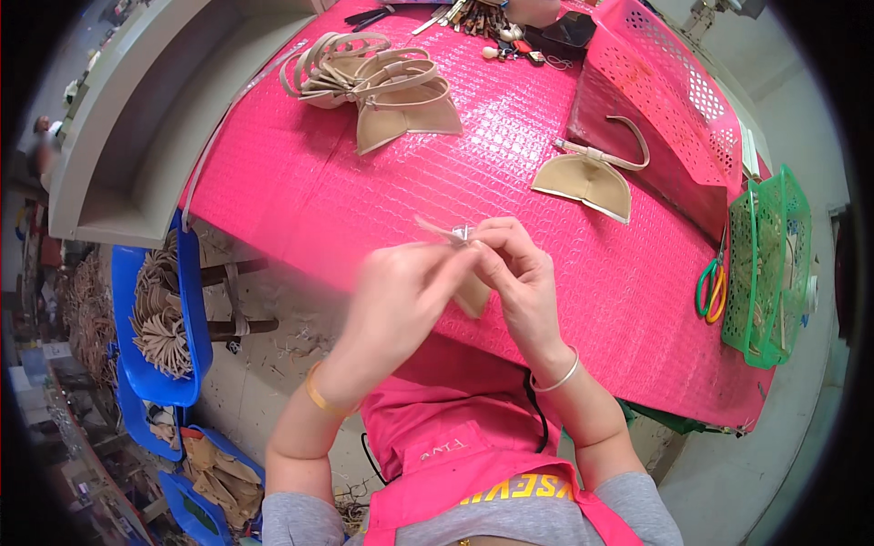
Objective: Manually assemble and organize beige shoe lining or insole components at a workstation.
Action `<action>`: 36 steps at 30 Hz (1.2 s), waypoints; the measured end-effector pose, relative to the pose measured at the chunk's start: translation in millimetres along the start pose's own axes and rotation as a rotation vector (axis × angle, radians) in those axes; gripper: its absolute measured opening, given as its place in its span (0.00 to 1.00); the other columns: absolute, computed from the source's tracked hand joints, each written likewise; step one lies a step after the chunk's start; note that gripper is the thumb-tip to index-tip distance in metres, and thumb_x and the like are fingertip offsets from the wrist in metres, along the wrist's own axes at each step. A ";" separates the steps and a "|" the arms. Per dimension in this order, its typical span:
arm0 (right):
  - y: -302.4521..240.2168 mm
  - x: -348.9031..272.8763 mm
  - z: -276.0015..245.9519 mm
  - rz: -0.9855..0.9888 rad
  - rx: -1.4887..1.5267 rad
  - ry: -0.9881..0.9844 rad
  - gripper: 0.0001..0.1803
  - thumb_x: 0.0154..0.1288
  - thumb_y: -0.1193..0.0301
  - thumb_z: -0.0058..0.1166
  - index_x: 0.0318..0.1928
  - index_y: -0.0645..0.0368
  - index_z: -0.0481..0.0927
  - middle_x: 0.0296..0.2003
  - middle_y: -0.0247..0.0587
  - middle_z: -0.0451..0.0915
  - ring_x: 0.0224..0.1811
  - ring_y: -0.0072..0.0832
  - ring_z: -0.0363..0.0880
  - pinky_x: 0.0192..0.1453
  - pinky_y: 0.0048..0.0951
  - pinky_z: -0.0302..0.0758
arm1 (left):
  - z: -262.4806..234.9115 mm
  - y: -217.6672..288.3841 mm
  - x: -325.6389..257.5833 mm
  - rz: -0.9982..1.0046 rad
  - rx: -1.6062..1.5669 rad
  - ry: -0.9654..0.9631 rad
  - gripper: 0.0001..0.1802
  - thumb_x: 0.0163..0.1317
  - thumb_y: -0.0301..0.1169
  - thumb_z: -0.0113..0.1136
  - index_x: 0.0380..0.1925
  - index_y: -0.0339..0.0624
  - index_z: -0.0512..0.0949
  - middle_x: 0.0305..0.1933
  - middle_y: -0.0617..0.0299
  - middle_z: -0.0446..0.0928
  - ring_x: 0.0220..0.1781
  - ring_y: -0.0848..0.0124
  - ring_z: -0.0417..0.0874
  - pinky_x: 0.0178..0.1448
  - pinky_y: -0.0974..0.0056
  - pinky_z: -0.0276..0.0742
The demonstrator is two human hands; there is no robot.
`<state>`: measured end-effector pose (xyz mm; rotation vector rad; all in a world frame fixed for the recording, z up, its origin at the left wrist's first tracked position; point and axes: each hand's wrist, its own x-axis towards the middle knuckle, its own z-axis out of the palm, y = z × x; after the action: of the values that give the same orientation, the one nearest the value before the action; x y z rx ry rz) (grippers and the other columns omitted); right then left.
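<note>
Ok so the beige sandal heel piece [472, 298] is up in the air over the near edge of the pink worktop [328, 196], hanging under the fingers, with a silver buckle [462, 234] right at the fingertips. Left hand [401, 289] is a bit blurred but its thumb and fingers look pinched on the strap [430, 225] side, and the right hand [521, 273] has thumb and index closed at the buckle. Can't tell if the strap is through the bar, too small

Tips if it's buckle fitting, which is my guess: pinch close to the metal so the strap can't twist, bring the end in flat and square, and let the heel piece dangle so you don't crease it. Check the prong side before pulling snug imo. The other heel piece [583, 187] by the pink basket [669, 82], near the far right corner, could be a handy reference. Pile of more [382, 86] sits toward the far left corner, scissors [710, 289] along the right edge beside the green basket [760, 273]
</note>
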<state>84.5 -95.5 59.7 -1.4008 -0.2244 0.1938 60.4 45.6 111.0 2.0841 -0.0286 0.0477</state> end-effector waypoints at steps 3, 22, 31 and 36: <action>-6.4 0.8 -3.0 -0.241 -0.236 0.008 0.10 0.54 0.78 0.48 0.39 0.63 0.75 0.34 0.38 0.71 0.37 0.25 0.71 0.43 0.23 0.66 | 26.4 -24.9 9.1 -0.088 -0.603 -0.043 0.07 0.55 0.25 0.53 0.31 0.31 0.77 0.28 0.62 0.77 0.28 0.76 0.77 0.33 0.73 0.72; -33.1 -12.0 -38.0 -0.825 -0.974 -0.213 0.19 0.35 0.77 0.56 0.36 0.54 0.78 0.28 0.34 0.74 0.28 0.30 0.72 0.30 0.28 0.72 | 60.0 -17.8 -2.4 -0.209 -1.213 0.048 0.14 0.59 0.30 0.48 0.39 0.28 0.73 0.36 0.50 0.76 0.38 0.66 0.79 0.41 0.66 0.76; -25.3 -12.9 -30.5 -0.731 -0.708 -0.065 0.12 0.42 0.79 0.56 0.32 0.59 0.78 0.25 0.36 0.75 0.24 0.29 0.72 0.26 0.26 0.69 | 58.5 -13.4 -5.8 -0.128 -1.043 0.050 0.15 0.62 0.32 0.46 0.39 0.30 0.73 0.31 0.57 0.76 0.33 0.75 0.77 0.39 0.74 0.73; -31.2 10.5 -16.9 -0.181 -0.351 0.089 0.02 0.51 0.77 0.53 0.26 0.64 0.75 0.21 0.35 0.74 0.20 0.18 0.69 0.23 0.19 0.65 | 49.9 -16.9 -16.7 -0.079 -0.985 -0.009 0.13 0.63 0.32 0.44 0.37 0.32 0.73 0.24 0.68 0.69 0.25 0.84 0.67 0.29 0.80 0.62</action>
<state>99.2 -113.8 88.3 -1.7230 -0.3210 -0.0623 45.6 10.4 71.0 1.0991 0.0223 -0.0235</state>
